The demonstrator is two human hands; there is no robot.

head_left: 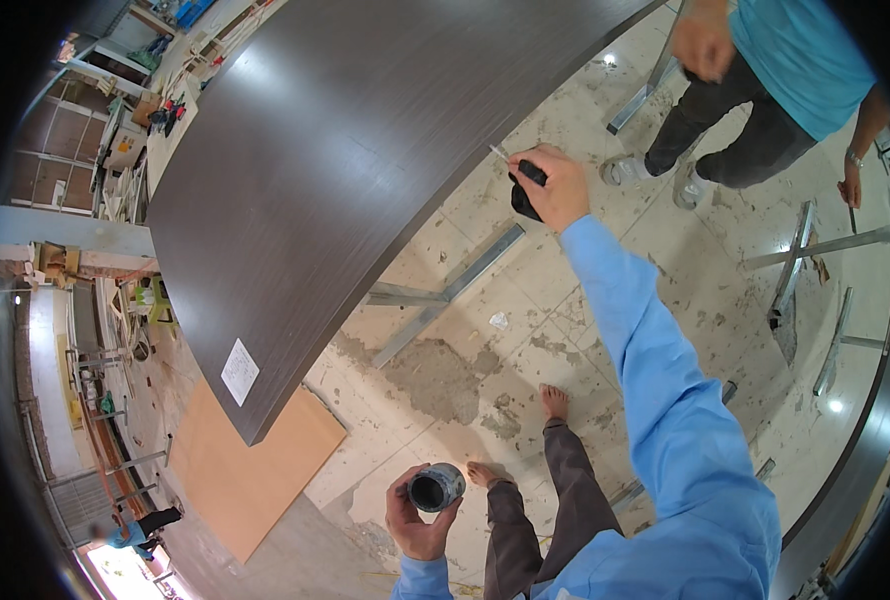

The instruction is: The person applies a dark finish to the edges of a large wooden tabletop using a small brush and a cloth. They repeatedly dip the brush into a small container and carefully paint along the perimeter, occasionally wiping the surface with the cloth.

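Observation:
My left hand [417,520] is wrapped round a small round can [449,482], its rim smeared and its inside dark. My right hand [557,188] reaches out to the edge of a large dark wood-grain board [315,170]. Its fingers are closed on a thin tool with a pale tip [498,152], whose exact kind I cannot make out. A black, cloth-like thing [525,200] is also in that hand and hangs below the fingers. The pale tip is at the board's edge; whether it touches is unclear. A white label [240,372] lies on the board's near corner.
Metal trestle legs [455,290] stand beneath the board. A tan sheet [245,470] lies on the floor at left. Another person in a turquoise shirt [805,60] stands across at upper right, near more metal frames [793,265]. A second dark board [855,440] curves along the right.

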